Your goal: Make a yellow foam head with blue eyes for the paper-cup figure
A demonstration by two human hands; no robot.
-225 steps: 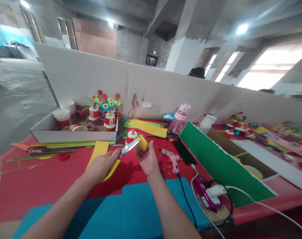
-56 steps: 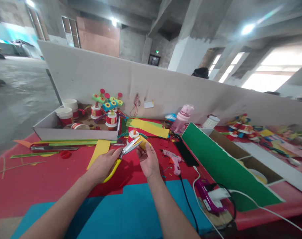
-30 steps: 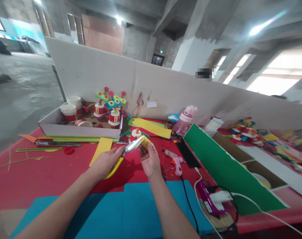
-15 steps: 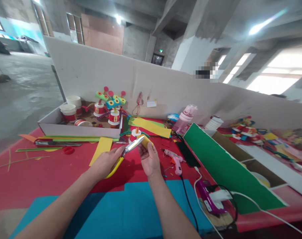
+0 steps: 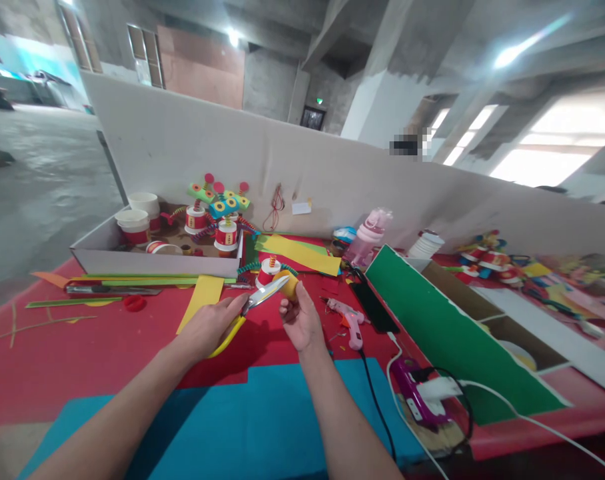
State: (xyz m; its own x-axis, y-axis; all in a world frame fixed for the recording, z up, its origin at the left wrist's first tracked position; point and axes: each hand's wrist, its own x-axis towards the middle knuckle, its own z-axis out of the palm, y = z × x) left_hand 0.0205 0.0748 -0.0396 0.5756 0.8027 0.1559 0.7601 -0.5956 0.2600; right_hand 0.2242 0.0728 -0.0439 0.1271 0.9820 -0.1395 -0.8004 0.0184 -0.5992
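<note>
Yellow-handled scissors [image 5: 267,295] are gripped in my left hand [image 5: 208,328], their blades pointing up and to the right. My right hand [image 5: 301,319] pinches a small curved piece of yellow paper [image 5: 288,285] between thumb and fingers. The blade tips lie against or just in front of that piece; whether they touch it cannot be made out. Right behind the blades stands a small red and white cup figure [image 5: 268,272] with green coiled arms. A yellow paper strip [image 5: 202,298] lies on the red table beyond my left hand.
An open box [image 5: 157,262] with cups and finished figures stands at the back left. To the right are a pink glue gun [image 5: 352,323], a black phone [image 5: 374,307], a purple power strip [image 5: 417,397] with cables and a green-sided box [image 5: 447,333]. A pink bottle [image 5: 370,237] stands behind.
The yellow piece has turned in my right hand and shows a rounder face. My right fingers are curled more. The whole view has shifted slightly.
</note>
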